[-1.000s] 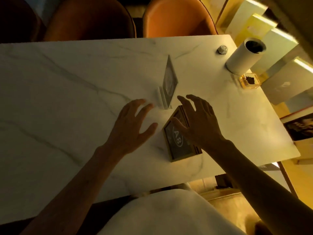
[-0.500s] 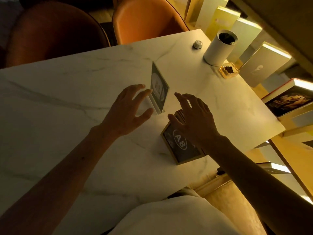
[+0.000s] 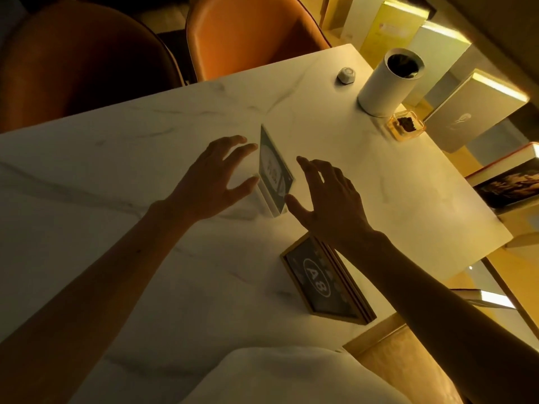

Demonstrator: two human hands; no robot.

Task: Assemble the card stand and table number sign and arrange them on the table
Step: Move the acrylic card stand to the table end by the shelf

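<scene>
A clear card stand (image 3: 274, 176) with a dark printed card in it stands upright on its white base in the middle of the marble table (image 3: 102, 176). My left hand (image 3: 213, 182) hovers just left of the stand with fingers spread, holding nothing. My right hand (image 3: 329, 199) hovers just right of it, also spread and empty. A framed table number sign (image 3: 323, 284) reading "A8" sits near the table's front edge, below my right wrist, leaning back on its support.
A white cylinder (image 3: 388, 83), a small hexagonal knob (image 3: 346, 75) and an amber glass dish (image 3: 406, 125) stand at the table's far right corner. Two orange chairs (image 3: 250, 33) are behind the table. Lit boxes and books (image 3: 478, 109) line the right side.
My right hand has lifted off the A8 sign and moved up beside the card stand. My left hand has moved closer to the stand. The camera view has turned.
</scene>
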